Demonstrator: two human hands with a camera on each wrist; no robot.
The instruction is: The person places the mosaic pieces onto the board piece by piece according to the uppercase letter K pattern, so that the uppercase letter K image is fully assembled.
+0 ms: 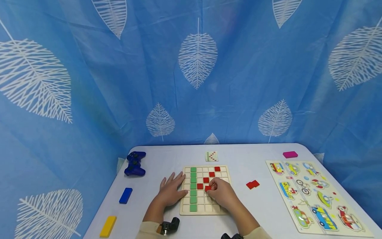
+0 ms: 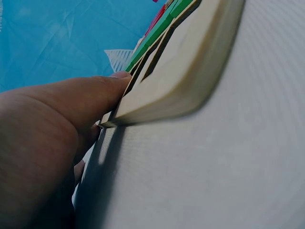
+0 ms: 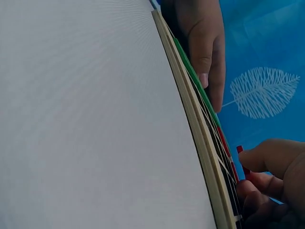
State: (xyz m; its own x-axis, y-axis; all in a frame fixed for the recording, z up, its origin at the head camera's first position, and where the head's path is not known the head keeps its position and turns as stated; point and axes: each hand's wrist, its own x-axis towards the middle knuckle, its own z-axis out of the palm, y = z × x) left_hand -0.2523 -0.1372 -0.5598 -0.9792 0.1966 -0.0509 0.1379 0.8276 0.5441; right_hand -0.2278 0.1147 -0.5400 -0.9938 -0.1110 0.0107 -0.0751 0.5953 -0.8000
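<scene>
A square wooden grid board (image 1: 204, 211) lies on the table, with a column of green tiles (image 1: 193, 193) toward its left side. Red tiles (image 1: 211, 174) run in a diagonal up to the top right. My right hand (image 1: 223, 193) pinches a red tile (image 1: 208, 188) between thumb and fingers, just over the board's middle; the right wrist view shows this tile (image 3: 242, 160) tilted on edge. On the board's left edge rests my left hand (image 1: 171, 191), fingers spread, its thumb (image 2: 97, 93) touching the rim in the left wrist view.
Behind the board lies a small pattern card (image 1: 211, 156). Loose red tiles (image 1: 252, 184) are right of it. A vehicle puzzle board (image 1: 316, 196) and a magenta block (image 1: 290, 154) lie farther right. At left are a game controller (image 1: 135, 163), a blue block (image 1: 125, 195) and a yellow block (image 1: 108, 226).
</scene>
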